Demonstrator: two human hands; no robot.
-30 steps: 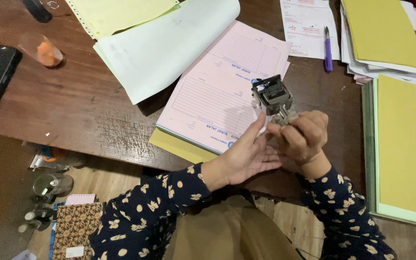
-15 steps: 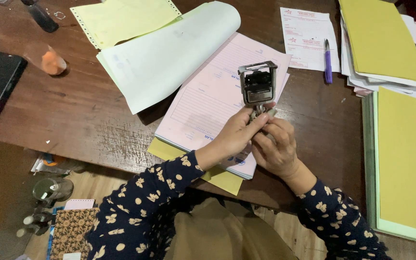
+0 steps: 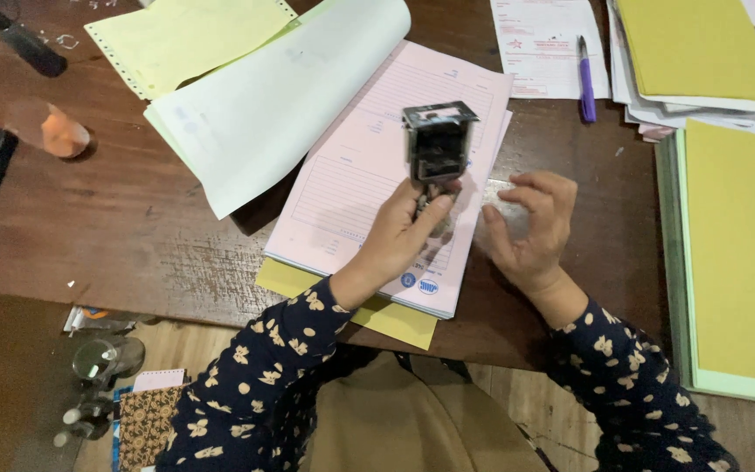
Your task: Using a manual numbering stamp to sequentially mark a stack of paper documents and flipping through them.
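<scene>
1. I see the metal stamp (image 3: pixel 438 144) held upright above the pink form pad (image 3: pixel 377 183).
2. Left hand (image 3: pixel 404 232) fingers clenched on the stamp's lower handle.
3. Right hand (image 3: pixel 530 229) just beside, fingers spread loose, grasping nothing.
4. Purple pen (image 3: pixel 586 79) lies well apart on the wooden desk (image 3: pixel 115 210).
</scene>
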